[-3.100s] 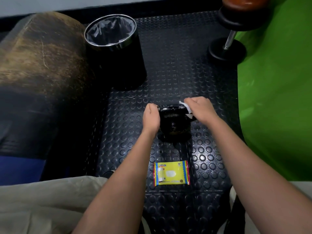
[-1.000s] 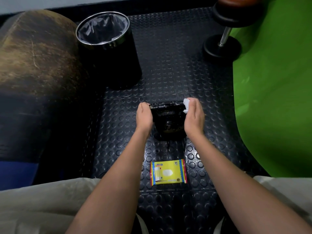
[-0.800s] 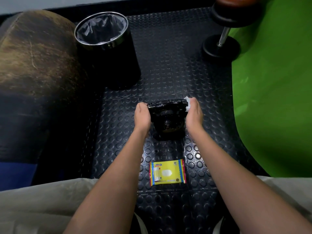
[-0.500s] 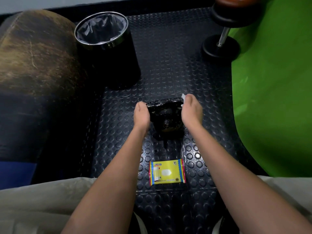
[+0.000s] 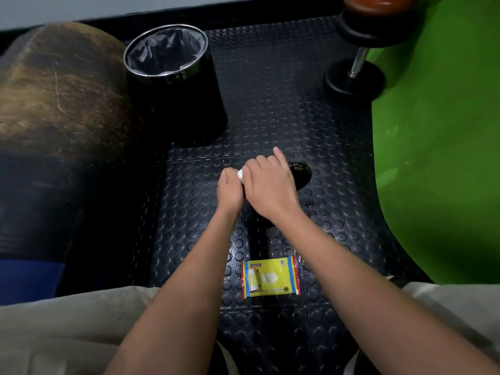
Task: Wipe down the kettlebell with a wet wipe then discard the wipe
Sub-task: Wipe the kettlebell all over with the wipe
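The black kettlebell (image 5: 300, 173) stands on the studded rubber floor, mostly hidden under my hands; only its wet, glossy right side shows. My right hand (image 5: 266, 185) lies across its top, pressing the white wet wipe (image 5: 240, 174), of which only a small corner peeks out at the left. My left hand (image 5: 229, 189) grips the kettlebell's left side, its fingers curled round and out of sight. The two hands touch each other.
A black bin (image 5: 173, 77) with a chrome rim and a grey liner stands open at the back left. A yellow wipe packet (image 5: 270, 277) lies near me. A dumbbell (image 5: 357, 69) stands at the back right, a green mat (image 5: 438, 131) on the right, a worn brown pad (image 5: 54, 98) on the left.
My right hand has swept with the wipe from the kettlebell's right side across its top to the left, up against my left hand. The kettlebell's right side is now uncovered.
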A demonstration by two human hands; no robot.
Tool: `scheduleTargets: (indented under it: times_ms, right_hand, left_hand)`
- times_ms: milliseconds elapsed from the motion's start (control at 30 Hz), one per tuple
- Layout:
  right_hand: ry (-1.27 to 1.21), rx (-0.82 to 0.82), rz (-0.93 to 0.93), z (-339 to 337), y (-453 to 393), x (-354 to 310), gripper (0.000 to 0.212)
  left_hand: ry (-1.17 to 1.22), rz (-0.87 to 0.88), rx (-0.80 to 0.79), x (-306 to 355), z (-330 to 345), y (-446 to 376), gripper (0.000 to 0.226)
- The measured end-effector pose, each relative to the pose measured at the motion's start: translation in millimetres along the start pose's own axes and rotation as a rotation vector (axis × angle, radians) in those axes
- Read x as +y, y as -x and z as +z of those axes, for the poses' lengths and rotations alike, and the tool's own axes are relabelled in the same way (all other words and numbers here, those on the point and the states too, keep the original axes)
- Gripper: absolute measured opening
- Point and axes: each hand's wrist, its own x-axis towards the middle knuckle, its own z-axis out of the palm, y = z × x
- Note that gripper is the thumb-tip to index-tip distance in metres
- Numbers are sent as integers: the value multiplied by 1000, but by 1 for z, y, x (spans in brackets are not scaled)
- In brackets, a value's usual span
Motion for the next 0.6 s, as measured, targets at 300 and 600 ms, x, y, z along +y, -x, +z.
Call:
scheduleTargets:
  times_ms: [300,600]
  right_hand:
    - [-314,178,120,7,28,59,35]
    - [-654,236,429,17,31,64,34]
  left_hand:
    - [-44,53,-37,4,7,6,23]
    - [-44,-5,-22,2,6,1,25]
